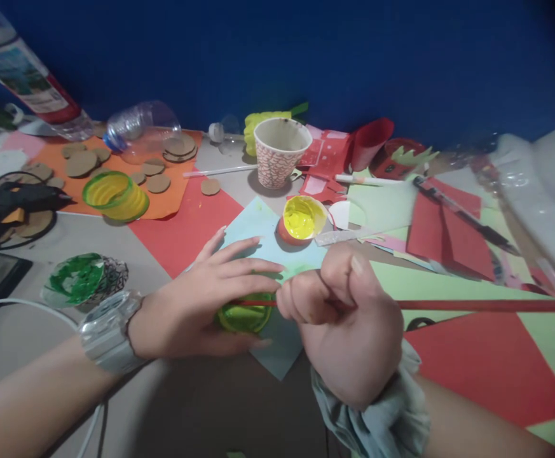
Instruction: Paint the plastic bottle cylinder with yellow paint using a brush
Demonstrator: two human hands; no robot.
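My left hand (205, 299), wearing a grey watch, curves around a yellow-green clear plastic cup (246, 318), thumb on the near side and long fingers across the far side. The hand covers part of the cup. Closed in a fist, my right hand (348, 318) grips a thin red paintbrush (477, 306). Its handle sticks out far to the right, and its other end reaches over the cup; no bristles can be made out. Beneath the cup lies light blue paper (277, 356). Just beyond the hands sits a small cup of yellow paint (301, 217).
Green paint fills a shallow cup (74, 280) at left, near a white cable (34, 305). Behind stand a paper cup (277, 159), a yellow plastic ring (115, 196), cardboard discs (81, 163) and bottles (143, 130). Red paper (491, 362), a marker (465, 216) and scraps lie right.
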